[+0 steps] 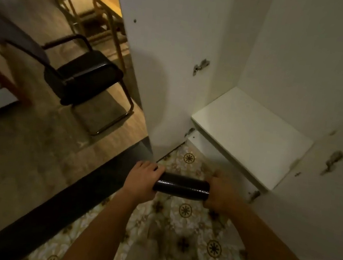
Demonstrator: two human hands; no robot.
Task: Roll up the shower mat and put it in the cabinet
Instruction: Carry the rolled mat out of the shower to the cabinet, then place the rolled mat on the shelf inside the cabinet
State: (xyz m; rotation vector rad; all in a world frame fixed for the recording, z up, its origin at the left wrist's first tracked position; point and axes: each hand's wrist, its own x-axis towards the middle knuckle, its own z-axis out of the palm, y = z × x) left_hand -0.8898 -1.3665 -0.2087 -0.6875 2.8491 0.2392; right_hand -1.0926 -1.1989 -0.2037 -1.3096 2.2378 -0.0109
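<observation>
The shower mat [182, 186] is a tight black roll held level over the patterned floor tiles, below the middle of the head view. My left hand [142, 178] grips its left end and my right hand [222, 195] grips its right end. Just beyond and to the right stands the white cabinet [320, 69], both doors open, with a bare white bottom shelf [251, 134] showing. The roll is in front of the shelf's front edge, outside the cabinet.
The cabinet's left door [164, 62] swings out ahead of my left hand; the right door [320, 194] stands open at the right. A black chair [82, 82] and wooden chairs [91, 4] stand on the floor to the left. A dark threshold strip [82, 194] runs diagonally.
</observation>
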